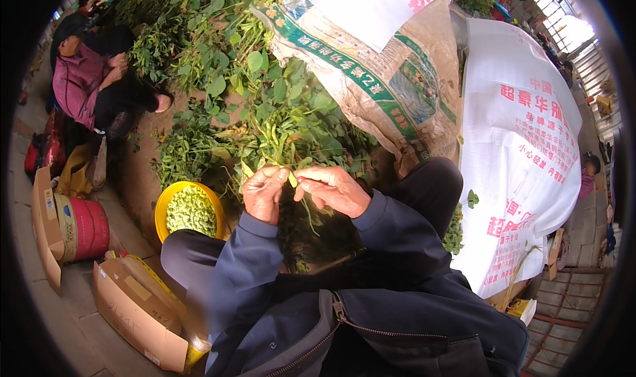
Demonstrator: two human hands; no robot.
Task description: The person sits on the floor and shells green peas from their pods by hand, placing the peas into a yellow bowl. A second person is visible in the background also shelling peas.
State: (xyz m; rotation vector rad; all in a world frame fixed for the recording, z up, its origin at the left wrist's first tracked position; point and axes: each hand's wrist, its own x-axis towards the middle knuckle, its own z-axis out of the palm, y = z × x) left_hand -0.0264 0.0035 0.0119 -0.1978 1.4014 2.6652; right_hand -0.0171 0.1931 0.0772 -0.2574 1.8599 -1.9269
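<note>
My left hand (pixel 266 193) pinches a green bean pod (pixel 292 179) between thumb and forefinger. From the other side, the thumb and forefinger of my right hand (pixel 335 190) close at the pod's edge, with a small reddish spot between them that is too small to make out. Just beyond my hands lies a heap of cut bean plants (pixel 278 133) with leaves and pods. To the left of my left hand, against my knee, a yellow bowl (pixel 160 213) holds many shelled pale-green beans (pixel 191 212).
At the left a person (pixel 79 79) in a pink top sits by the plants. Cardboard boxes (pixel 134 307) and a red-and-beige tub (pixel 87 228) stand left of me. A printed woven sack (pixel 367 79) and white printed sheeting (pixel 516 143) cover piles ahead and right.
</note>
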